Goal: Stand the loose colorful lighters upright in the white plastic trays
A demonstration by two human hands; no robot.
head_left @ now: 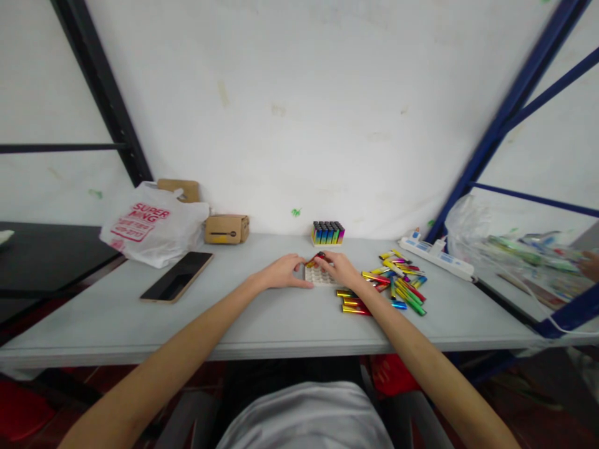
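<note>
So the main thing here is a small white gridded tray point(321, 277) lying flat on the grey table point(262, 318), right in front of the person; the cells I can see look bare, though the right hand covers a good part of it, so no idea about the rest; the right hand point(339, 268) is over the tray with thumb and fingers pinched on a red-and-yellow lighter point(317, 256), tilted above the tray's far left corner; the left hand point(284, 272) sits at the tray's left side, thumb and fingers apart, thumb pointing along the near edge; can't tell how hard it's pressing, if at all.

Behind that, near the wall, there's a filled tray point(327, 244) with rainbow lighters point(328, 235) standing upright in rows, black tops up; a loose pile of shiny lighters point(394, 269) (red, yellow, green, blue) lies to the right, partly under the right forearm.

Other containers: a white SUPER plastic bag point(156, 218) on the left, contents hidden; a brown cardboard box point(226, 229) just beside it, can't see inside; clear plastic bags point(524, 249) far right holding some colourful stuff, too blurry to name, with another person's hand point(590, 265) next to them.
</note>
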